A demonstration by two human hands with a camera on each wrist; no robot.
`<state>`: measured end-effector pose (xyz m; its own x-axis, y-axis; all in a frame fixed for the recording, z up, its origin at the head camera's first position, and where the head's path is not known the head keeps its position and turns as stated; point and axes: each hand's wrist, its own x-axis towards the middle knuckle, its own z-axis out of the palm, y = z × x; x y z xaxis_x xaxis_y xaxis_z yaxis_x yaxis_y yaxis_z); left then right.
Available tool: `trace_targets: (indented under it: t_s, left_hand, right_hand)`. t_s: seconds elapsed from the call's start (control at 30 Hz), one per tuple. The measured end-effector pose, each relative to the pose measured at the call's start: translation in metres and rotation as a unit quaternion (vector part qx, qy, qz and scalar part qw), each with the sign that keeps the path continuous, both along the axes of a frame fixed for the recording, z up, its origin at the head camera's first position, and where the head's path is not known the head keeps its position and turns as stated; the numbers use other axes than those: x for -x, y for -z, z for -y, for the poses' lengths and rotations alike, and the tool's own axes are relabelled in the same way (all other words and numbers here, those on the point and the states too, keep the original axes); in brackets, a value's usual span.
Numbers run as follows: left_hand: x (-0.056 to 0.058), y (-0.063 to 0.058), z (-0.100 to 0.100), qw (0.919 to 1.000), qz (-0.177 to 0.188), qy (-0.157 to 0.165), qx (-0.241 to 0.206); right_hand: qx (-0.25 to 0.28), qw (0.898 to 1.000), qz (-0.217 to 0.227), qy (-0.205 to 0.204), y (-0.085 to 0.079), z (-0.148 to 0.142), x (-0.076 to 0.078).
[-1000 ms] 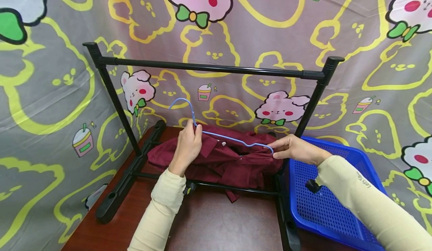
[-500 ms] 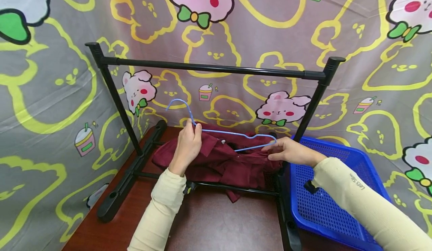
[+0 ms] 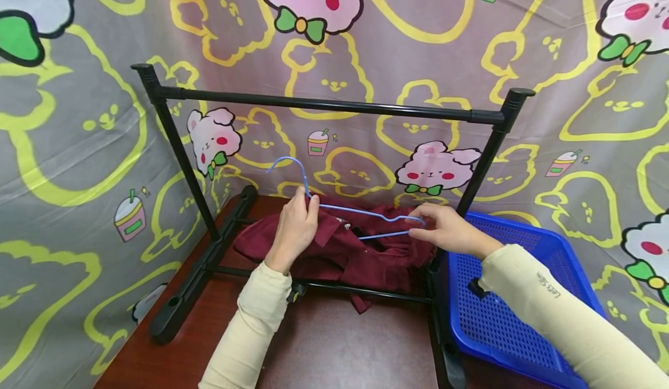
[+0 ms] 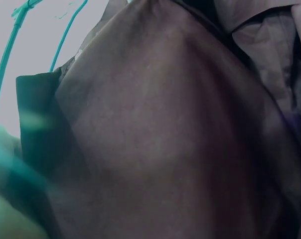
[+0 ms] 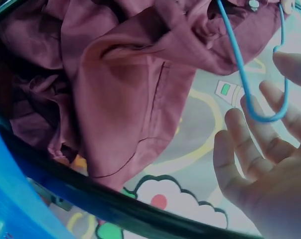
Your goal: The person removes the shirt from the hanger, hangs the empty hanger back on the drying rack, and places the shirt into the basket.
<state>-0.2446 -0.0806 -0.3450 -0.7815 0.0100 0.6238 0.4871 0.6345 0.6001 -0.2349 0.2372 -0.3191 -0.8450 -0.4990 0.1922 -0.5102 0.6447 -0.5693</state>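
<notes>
My left hand [image 3: 298, 223] pinches the blue wire hanger [image 3: 355, 209] at the base of its hook, beside the shirt's collar. The maroon shirt [image 3: 376, 267] lies bunched on the rack's lower bars, and part of the hanger's right arm shows in its neck opening. Around the hanger's rounded right end is my right hand [image 3: 444, 229], fingers loosely spread. In the right wrist view these fingers [image 5: 250, 159] lie behind the hanger's wire [image 5: 240, 64], with the thumb across it. Shirt fabric [image 4: 155, 124] fills most of the left wrist view; the hanger's left side is hidden.
A black garment rack [image 3: 324, 105] stands on the brown table [image 3: 355, 348], its crossbar above and behind my hands. The blue perforated basket [image 3: 522, 342] sits to its right, under my right forearm. A patterned curtain [image 3: 340, 46] hangs close behind.
My right hand first pinched shirt and hanger end together, then came off the cloth, baring the lower wire. It now encircles the hanger's end. My left hand and the hook have shifted slightly right.
</notes>
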Motion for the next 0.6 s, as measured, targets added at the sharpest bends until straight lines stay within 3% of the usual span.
trace_targets:
  t_s: [0.17,0.6]
  left_hand:
    - [-0.002,-0.001,-0.005,0.9998,-0.011,0.002,0.014]
    - [-0.004,0.002,-0.021,0.9985,-0.019,0.015,0.050]
  right_hand:
    - [-0.040,0.998,-0.055,-0.011,0.000,0.010,0.001]
    - [-0.079,0.990,-0.114,-0.030,-0.003,0.050,0.001]
